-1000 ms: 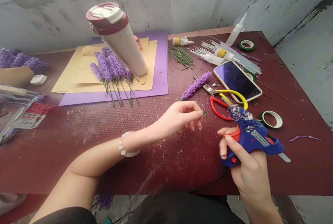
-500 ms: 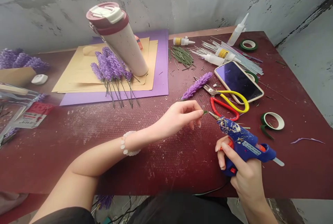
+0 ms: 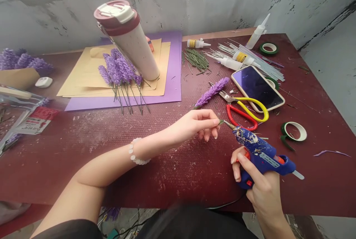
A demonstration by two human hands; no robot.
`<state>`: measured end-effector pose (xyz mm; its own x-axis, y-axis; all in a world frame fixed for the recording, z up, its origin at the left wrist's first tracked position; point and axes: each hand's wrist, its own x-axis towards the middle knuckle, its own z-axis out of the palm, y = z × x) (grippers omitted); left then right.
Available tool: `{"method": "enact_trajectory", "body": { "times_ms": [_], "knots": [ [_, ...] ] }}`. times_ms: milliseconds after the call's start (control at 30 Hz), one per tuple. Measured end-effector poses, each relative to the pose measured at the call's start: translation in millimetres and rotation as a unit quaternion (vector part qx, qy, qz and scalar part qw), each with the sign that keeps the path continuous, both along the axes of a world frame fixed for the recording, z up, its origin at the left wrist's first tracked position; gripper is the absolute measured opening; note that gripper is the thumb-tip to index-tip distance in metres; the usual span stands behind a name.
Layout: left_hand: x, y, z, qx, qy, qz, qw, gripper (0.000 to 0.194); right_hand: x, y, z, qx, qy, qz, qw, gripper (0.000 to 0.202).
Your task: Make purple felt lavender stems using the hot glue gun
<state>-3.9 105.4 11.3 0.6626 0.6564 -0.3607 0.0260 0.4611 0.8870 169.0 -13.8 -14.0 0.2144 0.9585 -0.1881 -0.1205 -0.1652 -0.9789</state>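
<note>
Between thumb and forefinger, my left hand point(image 3: 204, 123) pinches a small green stem piece point(image 3: 221, 122), most of it hidden by the fingers. My right hand point(image 3: 258, 179) is wrapped round a blue hot glue gun point(image 3: 257, 146), fingers at its orange trigger. The gun's metal nozzle points left and meets the tip of the green piece, or lies very close to it. A clear glue stick point(image 3: 298, 174) pokes out of the gun's back. Just beyond my left hand lies a purple lavender flower spike point(image 3: 211, 91), beside scissors point(image 3: 246, 109) with red and yellow handles.
A tall tumbler point(image 3: 133, 42) stands on brown and purple paper, next to a bunch of lavender stems point(image 3: 119, 70). Behind lie cut green stems point(image 3: 197, 59), glue bottles point(image 3: 256, 36) and wires. To the right are a phone point(image 3: 258, 88) and green tape point(image 3: 296, 131).
The view has shifted slightly. Both hands keep nearly the same pose, with the glue gun's nozzle still at the green piece.
</note>
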Motion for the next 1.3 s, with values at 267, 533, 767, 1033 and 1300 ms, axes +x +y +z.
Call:
{"method": "enact_trajectory", "body": {
  "times_ms": [267, 533, 767, 1033, 1300],
  "knots": [
    [-1.1, -1.1, -0.7, 0.057, 0.007, -0.015, 0.998, 0.023, 3.1, -4.3, -4.5, -0.004, -0.030, -0.006, 1.000, 0.025],
    [-2.1, -2.1, 1.1, 0.078, 0.025, -0.016, 0.997, 0.023, 0.2, -4.7, -1.3, 0.013, -0.028, -0.034, 0.999, 0.025],
    [-1.6, -3.0, 0.2, 0.080, 0.033, -0.010, 0.996, 0.022, 2.8, -6.6, -4.5, -0.004, -0.045, 0.000, 0.999, 0.025],
    [-1.8, -3.1, -0.4, 0.082, 0.039, -0.013, 0.996, 0.023, 2.9, -8.5, -8.4, -0.017, -0.043, -0.014, 0.999, 0.026],
    [-2.3, -2.4, 0.4, 0.082, 0.043, -0.011, 0.996, 0.024, 3.9, -9.0, -9.3, -0.031, -0.053, -0.015, 0.998, 0.028]
  ]
}}
